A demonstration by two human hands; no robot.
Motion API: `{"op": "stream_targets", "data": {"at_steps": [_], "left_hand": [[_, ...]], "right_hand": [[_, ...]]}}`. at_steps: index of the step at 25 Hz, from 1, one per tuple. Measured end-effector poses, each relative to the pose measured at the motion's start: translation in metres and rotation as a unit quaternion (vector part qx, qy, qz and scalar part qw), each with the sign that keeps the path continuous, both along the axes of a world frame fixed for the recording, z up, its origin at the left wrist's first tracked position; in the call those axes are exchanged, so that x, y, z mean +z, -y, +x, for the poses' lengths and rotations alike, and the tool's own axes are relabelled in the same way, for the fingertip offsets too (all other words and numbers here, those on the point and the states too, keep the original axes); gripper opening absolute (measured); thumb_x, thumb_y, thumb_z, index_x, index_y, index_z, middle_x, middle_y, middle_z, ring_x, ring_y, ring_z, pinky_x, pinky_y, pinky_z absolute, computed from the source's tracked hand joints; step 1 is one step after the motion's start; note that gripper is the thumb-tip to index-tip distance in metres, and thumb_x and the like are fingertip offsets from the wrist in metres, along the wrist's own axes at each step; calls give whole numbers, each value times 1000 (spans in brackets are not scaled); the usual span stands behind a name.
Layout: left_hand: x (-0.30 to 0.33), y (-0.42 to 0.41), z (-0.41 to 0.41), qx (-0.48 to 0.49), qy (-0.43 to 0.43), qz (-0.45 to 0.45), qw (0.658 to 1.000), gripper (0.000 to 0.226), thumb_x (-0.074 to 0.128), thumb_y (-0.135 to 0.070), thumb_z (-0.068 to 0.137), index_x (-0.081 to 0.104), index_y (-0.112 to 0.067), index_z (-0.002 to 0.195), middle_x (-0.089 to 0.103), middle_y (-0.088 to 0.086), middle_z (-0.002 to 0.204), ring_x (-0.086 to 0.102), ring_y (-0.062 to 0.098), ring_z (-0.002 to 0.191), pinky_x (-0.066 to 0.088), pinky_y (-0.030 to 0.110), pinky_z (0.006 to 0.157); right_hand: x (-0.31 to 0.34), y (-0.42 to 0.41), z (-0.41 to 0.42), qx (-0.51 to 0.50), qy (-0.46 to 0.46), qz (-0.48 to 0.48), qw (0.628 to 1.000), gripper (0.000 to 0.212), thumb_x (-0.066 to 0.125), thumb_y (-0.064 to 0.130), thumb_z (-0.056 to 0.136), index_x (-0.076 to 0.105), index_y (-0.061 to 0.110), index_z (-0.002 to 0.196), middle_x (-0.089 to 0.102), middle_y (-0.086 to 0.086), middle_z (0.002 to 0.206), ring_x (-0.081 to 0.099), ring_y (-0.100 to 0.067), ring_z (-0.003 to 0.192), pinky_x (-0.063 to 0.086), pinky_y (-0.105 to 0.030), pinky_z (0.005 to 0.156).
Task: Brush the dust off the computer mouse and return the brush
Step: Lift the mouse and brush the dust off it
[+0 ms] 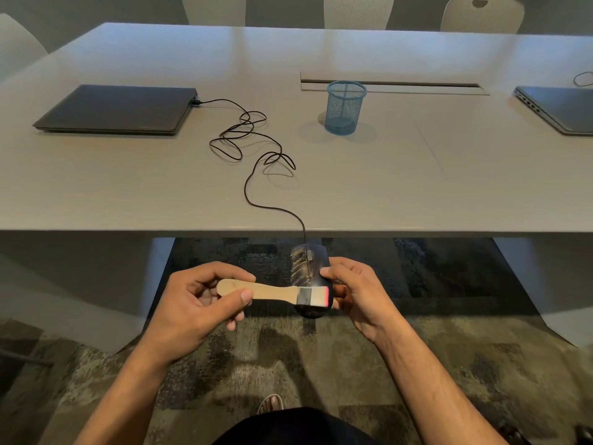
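In the lower middle of the frame, the right hand holds a dark computer mouse in the air, in front of the near edge of the grey surface and above the patterned carpet. The fingers of this hand are curled around the right side of the mouse, with the thumb on top. Pale dust lies in streaks on the left half of the mouse.

The left hand pinches the wooden handle of a small flat brush between the thumb and the curled fingers. The brush lies almost horizontal, and its bristles, with a red tip, point to the right and rest against the lower part of the mouse.

A thin black cable goes from the mouse up over the edge of the surface, makes several loose loops in the middle of the frame, and ends at a closed dark laptop at the upper left. A blue mesh cup stands upright at the upper middle, just in front of a long slot in the surface. A second closed laptop lies at the upper right edge. Pale chairs stand behind the far side of the surface. At the bottom, one foot in a sandal shows on the carpet.
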State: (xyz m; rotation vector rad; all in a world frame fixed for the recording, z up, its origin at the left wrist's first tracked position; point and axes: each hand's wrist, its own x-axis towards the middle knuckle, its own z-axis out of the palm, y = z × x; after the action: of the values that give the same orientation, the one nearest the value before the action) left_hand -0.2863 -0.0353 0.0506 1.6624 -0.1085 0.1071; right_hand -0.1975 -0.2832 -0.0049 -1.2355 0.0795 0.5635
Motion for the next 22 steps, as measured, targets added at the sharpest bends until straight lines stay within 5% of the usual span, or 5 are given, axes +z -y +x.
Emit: {"op": "stream_targets", "data": {"at_steps": [10,17,22], "left_hand": [[3,-32,-3,90,-14,63,994,21,74,-14,74,79,-22,93,72,13,72,65,17,52,54,20,47],[7,-6,-5,-27,4,90,996,17,76,-19,82,78,-24,98,70,14,68,64,16,49,55,23,48],[5,-21,1,26,-33,102,994,19,75,-24,76,79,-32,93,73,13,72,67,21,54,57,25,51]], "right_hand": [[-3,-1,2,-18,10,-4,1000,16,63,7,93,75,-1,99,76,-9,87,68,-13,69,54,-24,53],[-1,-7,2,-12,5,5,1000,17,63,9,92,80,10,94,78,-11,91,72,-14,71,55,-23,53],[-1,-4,3,-12,15,8,1000,17,62,8,93,78,7,97,78,-10,90,71,-13,71,55,-23,54]]}}
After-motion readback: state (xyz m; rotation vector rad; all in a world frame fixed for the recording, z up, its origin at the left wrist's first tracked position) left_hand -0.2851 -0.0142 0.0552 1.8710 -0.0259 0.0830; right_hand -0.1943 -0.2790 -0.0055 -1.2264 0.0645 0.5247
